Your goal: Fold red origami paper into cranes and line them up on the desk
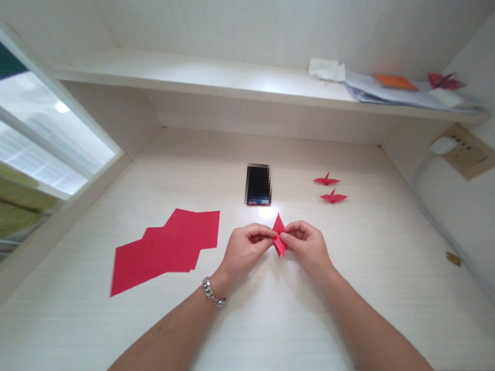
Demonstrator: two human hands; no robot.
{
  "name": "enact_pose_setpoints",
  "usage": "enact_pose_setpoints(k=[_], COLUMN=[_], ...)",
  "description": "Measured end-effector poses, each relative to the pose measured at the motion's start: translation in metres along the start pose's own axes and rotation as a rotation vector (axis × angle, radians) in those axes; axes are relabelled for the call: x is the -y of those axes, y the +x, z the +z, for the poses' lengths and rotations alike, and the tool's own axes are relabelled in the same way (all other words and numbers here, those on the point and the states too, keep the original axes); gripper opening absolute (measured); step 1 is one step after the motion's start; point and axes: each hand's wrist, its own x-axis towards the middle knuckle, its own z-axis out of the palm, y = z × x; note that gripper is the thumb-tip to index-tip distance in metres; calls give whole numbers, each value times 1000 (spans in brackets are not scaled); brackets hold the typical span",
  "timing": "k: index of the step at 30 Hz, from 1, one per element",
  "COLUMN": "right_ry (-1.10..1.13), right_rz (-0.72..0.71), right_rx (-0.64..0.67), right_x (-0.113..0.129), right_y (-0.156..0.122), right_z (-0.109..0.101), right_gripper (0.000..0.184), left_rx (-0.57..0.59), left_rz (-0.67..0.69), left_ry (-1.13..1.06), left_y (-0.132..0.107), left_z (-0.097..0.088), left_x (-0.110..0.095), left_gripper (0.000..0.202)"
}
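A folded piece of red origami paper (279, 226), narrow and pointed at its ends, is held between my two hands over the desk. My left hand (248, 247) pinches its left side with thumb and forefinger. From the other side my right hand (307, 244) grips it the same way, thumb near the middle. The fingertips cover part of the folds. Two finished red paper cranes, a rear one (327, 180) and a front one (332, 198), stand beyond my right hand. Overlapping red paper sheets (167, 245) lie flat to the left of my left hand.
A phone (258, 185) lies beyond my hands on the pale desk (277, 328). The shelf (197, 73) above carries papers, an orange sheet (395, 82) and a paper crane (445, 82). A cable (428, 214) runs from the wall socket (469, 151) down the right side.
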Motion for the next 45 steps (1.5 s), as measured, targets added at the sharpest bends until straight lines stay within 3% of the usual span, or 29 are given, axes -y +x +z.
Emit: enact_pose_setpoints(k=[5, 13, 30, 36, 41, 45], right_ry=[-20, 20, -25, -143, -114, -154], right_rz=[-54, -15, -52, -53, -13, -14], right_rx=[-23, -2, 17, 71, 111, 130], right_x=[-6, -2, -10, -5, -8, -7], right_y=[1, -2, 3, 1, -2, -2], right_z=[0, 3, 0, -1, 4, 3], right_gripper=[27, 34, 44, 44, 46, 40], left_rx=[-6, -25, -77, 23, -55, -35], left_rz=[-84, -131, -132, -174, -144, -182], left_ry=[-211, -218, -193, -179, -144, -228], left_y=[1, -1, -2, 0, 2, 4], left_z=[2, 7, 10, 11, 8, 6], left_x=[3, 5, 3, -1, 5, 9], left_gripper=[14, 33, 46, 23, 21, 21])
